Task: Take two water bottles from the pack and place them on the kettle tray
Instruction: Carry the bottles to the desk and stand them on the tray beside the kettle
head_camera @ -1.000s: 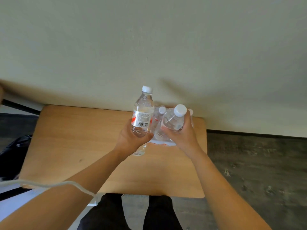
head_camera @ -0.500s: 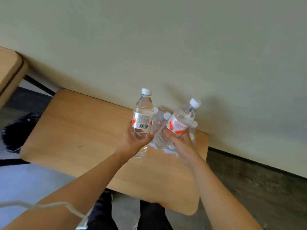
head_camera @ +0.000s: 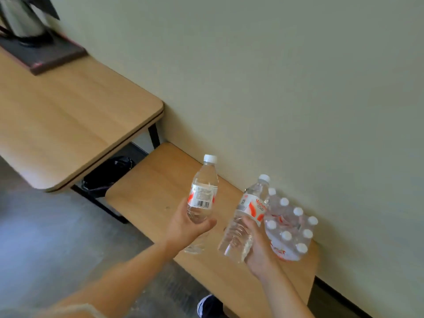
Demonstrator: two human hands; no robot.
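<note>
My left hand grips the lower part of a clear water bottle with a white cap, held upright above the low wooden bench. My right hand holds a second water bottle, tilted with its cap up and to the right. The shrink-wrapped pack of bottles stands on the bench by the wall, just right of my right hand. Far off at the top left, a dark kettle tray lies on a higher wooden desk, with a steel kettle standing on it.
The higher wooden desk stretches across the left, its black leg near the wall. A black bin with a bag sits under its edge. Grey floor lies at lower left; my shoe shows at the bottom.
The view has swung left and up, bringing the desk, tray and kettle into sight. Both bottles have lifted clear of the pack, and my hands have moved apart.
</note>
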